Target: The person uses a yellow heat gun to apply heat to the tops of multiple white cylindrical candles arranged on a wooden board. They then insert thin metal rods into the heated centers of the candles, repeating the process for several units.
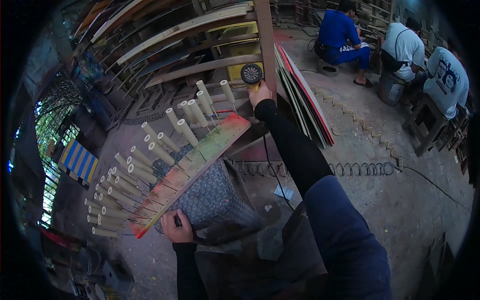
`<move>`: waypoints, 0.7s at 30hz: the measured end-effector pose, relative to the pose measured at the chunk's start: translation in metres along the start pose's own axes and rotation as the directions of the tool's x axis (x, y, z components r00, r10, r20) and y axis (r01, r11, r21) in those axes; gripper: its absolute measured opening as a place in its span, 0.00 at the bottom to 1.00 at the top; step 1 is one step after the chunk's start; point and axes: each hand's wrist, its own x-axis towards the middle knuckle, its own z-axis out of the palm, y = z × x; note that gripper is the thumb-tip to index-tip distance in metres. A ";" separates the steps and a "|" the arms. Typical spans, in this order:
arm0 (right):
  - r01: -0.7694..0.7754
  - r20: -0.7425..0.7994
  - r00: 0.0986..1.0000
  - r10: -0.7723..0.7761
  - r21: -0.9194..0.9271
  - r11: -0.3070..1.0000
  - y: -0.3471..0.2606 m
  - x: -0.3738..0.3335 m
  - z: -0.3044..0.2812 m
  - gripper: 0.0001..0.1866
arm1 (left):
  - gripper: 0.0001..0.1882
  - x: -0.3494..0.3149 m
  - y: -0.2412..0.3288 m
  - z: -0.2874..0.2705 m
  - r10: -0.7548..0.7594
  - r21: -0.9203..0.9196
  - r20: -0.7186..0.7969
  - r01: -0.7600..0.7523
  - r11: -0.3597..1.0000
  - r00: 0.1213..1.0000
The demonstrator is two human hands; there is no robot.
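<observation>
My right hand (260, 95), arm stretched far forward, is closed round a corded power tool (251, 75) with a round black vented end and a little yellow showing at the grip. Its exact kind is unclear. A long board (192, 170), stained red and green, lies slanted across a grey patterned box-shaped stand (202, 197). Thin rods rise from the board, bearing several pale hollow-ended cylinders (160, 152). At the board's lower near edge my left hand (177, 227) is curled shut, apparently gripping that edge; its fingertips are partly hidden.
A rack of long planks (185, 25) stands beyond the board. Flat panels (305, 95) lean beside its post. Coiled hose (365, 169) and a dark cord (270, 160) cross the floor. Several people sit at the far right, one in blue (337, 32). A striped panel (79, 162) stands left.
</observation>
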 end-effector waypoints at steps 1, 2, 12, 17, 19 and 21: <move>-0.008 0.007 1.000 0.008 -0.025 1.000 -0.003 -0.001 -0.001 0.24 | 0.03 -0.001 -0.001 0.000 0.002 -0.001 -0.005 -0.002 1.000 1.000; -0.010 0.017 1.000 0.011 -0.050 0.999 -0.003 0.000 -0.002 0.24 | 0.03 -0.001 0.001 0.000 -0.012 -0.004 -0.001 0.012 1.000 1.000; -0.096 0.102 0.987 0.124 -0.249 0.964 -0.020 -0.009 -0.017 0.24 | 0.03 0.002 0.005 -0.002 -0.002 -0.004 -0.006 0.002 1.000 1.000; -0.065 0.147 0.982 0.119 -0.328 0.942 -0.027 -0.015 -0.020 0.25 | 0.04 -0.001 0.000 -0.005 -0.006 0.003 -0.020 0.006 1.000 1.000; -0.051 0.134 0.985 0.107 -0.368 0.928 -0.018 -0.012 -0.019 0.27 | 0.03 0.001 0.003 -0.004 -0.024 -0.007 -0.025 0.024 1.000 0.999; -0.055 0.129 0.986 0.108 -0.355 0.933 -0.011 -0.011 -0.021 0.26 | 0.03 0.002 0.003 -0.003 -0.027 -0.023 -0.012 0.027 0.999 1.000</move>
